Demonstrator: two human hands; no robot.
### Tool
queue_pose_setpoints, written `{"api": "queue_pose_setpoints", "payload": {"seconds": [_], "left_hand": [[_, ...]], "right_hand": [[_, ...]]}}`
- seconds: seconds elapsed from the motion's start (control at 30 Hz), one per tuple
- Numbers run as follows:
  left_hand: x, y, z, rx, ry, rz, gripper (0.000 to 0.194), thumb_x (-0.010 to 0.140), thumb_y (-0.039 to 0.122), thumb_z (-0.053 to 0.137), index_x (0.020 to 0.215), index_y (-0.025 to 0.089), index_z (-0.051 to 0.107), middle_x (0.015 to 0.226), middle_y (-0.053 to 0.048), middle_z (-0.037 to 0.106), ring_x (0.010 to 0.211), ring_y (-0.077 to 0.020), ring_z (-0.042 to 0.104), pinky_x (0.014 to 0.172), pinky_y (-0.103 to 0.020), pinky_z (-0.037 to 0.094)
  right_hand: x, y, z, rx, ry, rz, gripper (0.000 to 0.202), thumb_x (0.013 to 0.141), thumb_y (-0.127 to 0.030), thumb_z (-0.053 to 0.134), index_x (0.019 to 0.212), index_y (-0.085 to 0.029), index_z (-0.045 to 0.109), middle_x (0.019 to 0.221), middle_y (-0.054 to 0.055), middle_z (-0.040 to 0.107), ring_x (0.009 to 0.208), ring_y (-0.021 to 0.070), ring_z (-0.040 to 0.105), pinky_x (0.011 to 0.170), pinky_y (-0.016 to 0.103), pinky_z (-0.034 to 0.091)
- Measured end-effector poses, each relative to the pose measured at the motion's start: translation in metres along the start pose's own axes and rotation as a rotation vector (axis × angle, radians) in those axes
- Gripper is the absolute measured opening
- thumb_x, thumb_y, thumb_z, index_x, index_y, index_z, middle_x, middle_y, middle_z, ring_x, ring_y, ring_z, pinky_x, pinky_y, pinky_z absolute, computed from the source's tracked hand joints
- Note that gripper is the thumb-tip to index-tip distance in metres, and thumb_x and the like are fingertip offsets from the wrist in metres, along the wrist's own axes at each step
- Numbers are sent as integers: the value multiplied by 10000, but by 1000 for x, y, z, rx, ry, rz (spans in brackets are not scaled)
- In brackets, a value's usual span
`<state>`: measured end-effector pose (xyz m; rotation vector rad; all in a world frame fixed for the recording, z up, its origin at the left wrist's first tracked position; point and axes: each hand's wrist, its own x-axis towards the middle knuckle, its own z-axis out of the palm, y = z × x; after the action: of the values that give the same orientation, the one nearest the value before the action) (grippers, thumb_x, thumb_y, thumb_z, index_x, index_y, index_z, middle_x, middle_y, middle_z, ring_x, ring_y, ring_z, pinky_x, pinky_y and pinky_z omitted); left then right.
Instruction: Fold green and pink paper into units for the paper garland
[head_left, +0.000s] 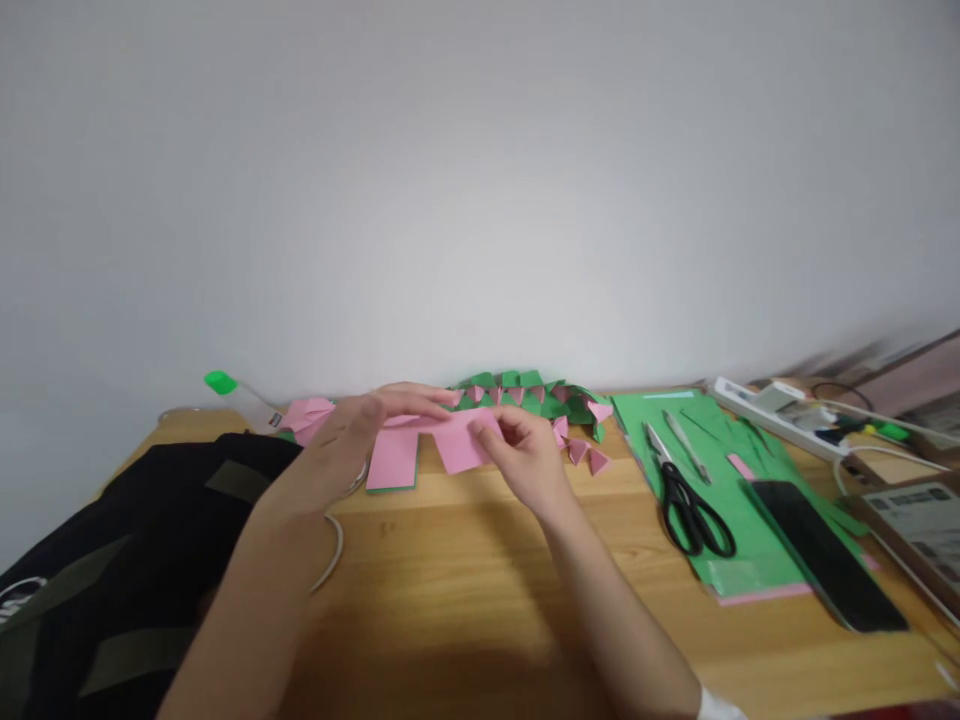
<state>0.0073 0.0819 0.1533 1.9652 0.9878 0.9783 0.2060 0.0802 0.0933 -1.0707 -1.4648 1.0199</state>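
My right hand [521, 455] pinches the right edge of a square pink paper [457, 445] between thumb and fingers, above the wooden table. My left hand [367, 430] is stretched out flat at the upper left of that paper, its fingertips by the top edge; whether they touch it I cannot tell. Under and beside the left hand lies a stack of pink paper [393, 460] with a green edge. Behind the hands sit folded green and pink paper pieces [525, 385], and small pink folded pieces [598, 461] lie right of my right hand.
On the right, green sheets [757, 560] carry black-handled scissors [694, 515], a pen-like tool [687, 447] and a phone [829, 560]. Beyond are a power strip [780, 418] and a box [919, 530]. A black cloth item [150, 540] and a cable [337, 550] lie left.
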Motion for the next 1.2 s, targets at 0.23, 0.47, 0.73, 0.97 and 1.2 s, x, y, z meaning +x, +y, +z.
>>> {"api": "queue_pose_setpoints", "payload": {"seconds": [0.23, 0.47, 0.73, 0.97, 1.2], "left_hand": [[0, 10, 50, 53, 43, -46, 520, 795, 271, 696, 1302, 286, 579, 1318, -38, 636, 1205, -222, 590, 1013, -350, 483], [5, 16, 74, -124, 457, -120, 209, 861, 367, 628, 930, 180, 689, 795, -13, 685, 736, -158, 615, 639, -242, 497], [-8, 24, 81, -611, 361, -78, 276, 910, 419, 600, 1068, 200, 657, 878, -38, 699, 706, -146, 655, 523, -211, 501], [-16, 30, 80, -593, 343, -127, 145, 869, 305, 679, 970, 209, 639, 712, 25, 669, 569, -100, 640, 504, -180, 533], [-15, 43, 82, -416, 466, -72, 153, 833, 259, 714, 965, 207, 658, 692, 44, 667, 520, -77, 626, 459, -146, 527]], "right_hand": [[-8, -29, -18, 123, 15, -22, 252, 774, -425, 688, 722, -179, 682, 662, 17, 656, 597, 128, 567, 559, 243, 470], [-18, -41, -24, 258, 130, -107, 341, 900, -501, 546, 922, -203, 711, 657, -6, 639, 535, 96, 552, 492, 212, 456], [-29, -54, -30, -1, 189, -287, 175, 882, -210, 628, 731, -204, 715, 615, -28, 630, 579, 88, 544, 561, 225, 447], [-40, -68, -31, -149, 167, -370, 265, 917, -149, 587, 670, -208, 664, 608, -52, 610, 623, 75, 539, 671, 234, 448], [-48, -78, -29, -207, 130, -420, 281, 930, -108, 551, 682, -201, 643, 675, -50, 614, 663, 57, 548, 671, 211, 442]]}}
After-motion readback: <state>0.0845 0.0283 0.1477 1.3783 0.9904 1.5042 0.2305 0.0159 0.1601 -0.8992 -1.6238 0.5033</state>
